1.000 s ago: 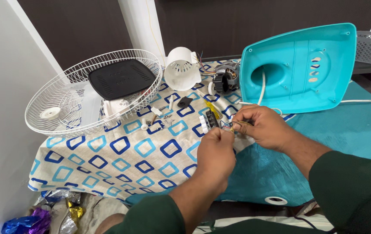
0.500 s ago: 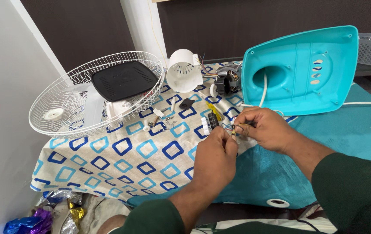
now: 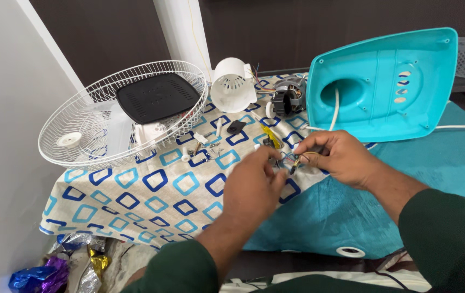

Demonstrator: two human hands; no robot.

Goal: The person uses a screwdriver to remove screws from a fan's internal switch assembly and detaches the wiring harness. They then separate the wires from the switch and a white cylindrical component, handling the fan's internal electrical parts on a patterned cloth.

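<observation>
Left hand (image 3: 254, 187) shifted left, wires (image 3: 292, 160) pinched

I am wearing a dark green long-sleeved top. Its sleeves are covering my upper arms and stopping partway along both forearms, leaving my wrists bare. My left hand (image 3: 254, 190) and right hand (image 3: 341, 160) are bare, wearing no gloves, rings or watch. The fabric is looking plain, showing no pattern or markings.
</observation>
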